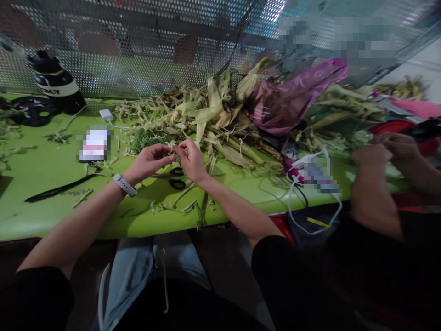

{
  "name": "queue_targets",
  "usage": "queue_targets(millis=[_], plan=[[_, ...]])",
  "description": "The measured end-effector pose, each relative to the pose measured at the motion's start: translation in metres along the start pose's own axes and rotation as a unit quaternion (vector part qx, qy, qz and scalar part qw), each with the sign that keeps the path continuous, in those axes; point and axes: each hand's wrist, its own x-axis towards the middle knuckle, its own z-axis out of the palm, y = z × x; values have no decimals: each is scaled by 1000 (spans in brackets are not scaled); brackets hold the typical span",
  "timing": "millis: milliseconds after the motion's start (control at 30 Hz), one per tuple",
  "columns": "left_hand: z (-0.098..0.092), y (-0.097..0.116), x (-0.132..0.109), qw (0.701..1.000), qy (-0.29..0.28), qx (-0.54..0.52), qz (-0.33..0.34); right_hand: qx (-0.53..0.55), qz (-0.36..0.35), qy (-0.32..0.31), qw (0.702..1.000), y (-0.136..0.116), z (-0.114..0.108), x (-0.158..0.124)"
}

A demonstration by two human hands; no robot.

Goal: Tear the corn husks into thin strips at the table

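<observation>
My left hand, with a pale band on its wrist, is in a pinch above the green tabletop. Its fingertips meet those of my right hand, also pinched. Between them shows a small pale plant piece, mostly covered by the fingers. Scissors with black handles lie just below both hands. A heap of feathery green leaves sits behind my left hand. Beyond my right hand rises a big pile of corn husks and stems.
A purple plastic bag leans on the husks. To the left are a phone, a black strap, a white charger and a dark bottle. At right, white cables hang near another person's hands. Perforated metal stands behind.
</observation>
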Motion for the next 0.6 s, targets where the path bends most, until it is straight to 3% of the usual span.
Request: queue_targets(millis=[167,233,300,367,433,600], plan=[[-2,-3,3,1000,28,-5,3,117,61,-53,990,-1,-1,4],[-9,-3,5,999,34,-18,1,215,114,-130,961,0,-6,7],[-18,-3,7,999,29,-44,-7,297,164,-223,914,0,-12,11],[-28,-2,8,997,18,-75,-17,340,200,-274,877,1,-17,13],[-35,-2,8,995,12,-98,-26,351,216,-265,872,3,-20,16],[-44,-3,10,994,16,-102,-41,313,173,-187,915,12,-22,21]])
